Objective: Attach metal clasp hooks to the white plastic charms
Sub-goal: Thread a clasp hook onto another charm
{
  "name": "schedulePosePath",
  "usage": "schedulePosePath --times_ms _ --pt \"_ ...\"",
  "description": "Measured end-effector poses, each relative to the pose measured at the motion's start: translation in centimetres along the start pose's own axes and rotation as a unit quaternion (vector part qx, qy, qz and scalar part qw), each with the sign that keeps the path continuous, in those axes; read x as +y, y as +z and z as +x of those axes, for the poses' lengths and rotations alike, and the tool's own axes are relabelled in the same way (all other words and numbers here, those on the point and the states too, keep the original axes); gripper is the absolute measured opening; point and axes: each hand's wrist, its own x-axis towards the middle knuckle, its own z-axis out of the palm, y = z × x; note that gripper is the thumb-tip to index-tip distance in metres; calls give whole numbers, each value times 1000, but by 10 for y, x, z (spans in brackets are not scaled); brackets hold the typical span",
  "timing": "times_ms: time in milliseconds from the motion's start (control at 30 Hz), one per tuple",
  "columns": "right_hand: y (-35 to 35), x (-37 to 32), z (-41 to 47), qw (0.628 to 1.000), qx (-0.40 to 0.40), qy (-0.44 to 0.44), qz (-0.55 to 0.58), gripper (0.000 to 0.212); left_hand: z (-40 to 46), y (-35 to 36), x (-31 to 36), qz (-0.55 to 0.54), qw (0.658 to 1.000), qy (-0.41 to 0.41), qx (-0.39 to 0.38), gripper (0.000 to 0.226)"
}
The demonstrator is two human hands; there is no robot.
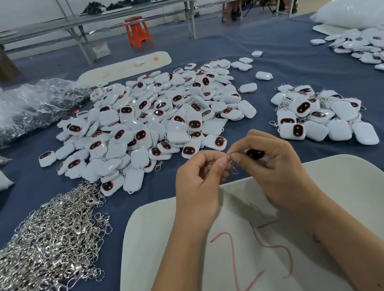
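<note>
Most of the work is judged undone: a large pile of bare charms (156, 116) is spread over the middle of the blue table (295, 57), while only a small finished heap (321, 113) with hooks lies to the right. A mass of loose clasp hooks (46, 241) is heaped at the near left. Open cloth is left between the piles, and a white board (358, 186) overhangs the near edge. Above it, one charm (255, 153) is gripped by the right hand (272, 167) and a clasp hook (232, 165) is pinched by the left hand (197, 180), the hands drawn together.
</note>
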Motion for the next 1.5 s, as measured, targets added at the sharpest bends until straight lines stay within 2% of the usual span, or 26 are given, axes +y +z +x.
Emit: schedulePosePath --times_ms 400,633,833,1100,1233,1333,1433,1500 --pt "5 -10 -1 995 10 56 88 11 -2 -1 7 -10 1000 0 5 9" --pt "18 -10 -7 986 46 76 144 11 -9 11 13 83 993 48 65 21" --pt "23 -12 -9 983 86 68 149 10 -11 24 13 67 989 46 120 15" --pt "30 -12 -11 976 101 84 174 11 -12 26 12 87 986 56 130 18" --pt "28 -13 -8 983 83 77 143 12 -10 19 12 151 976 101 122 14" --pt "24 -13 -6 984 90 98 119 14 -8 11 12 240 954 150 102 14" --pt "16 -9 -2 958 131 165 197 23 -6 11 8 312 937 145 66 21" --pt "12 -8 1 949 128 178 227 33 -6 14 7 342 931 118 48 24"
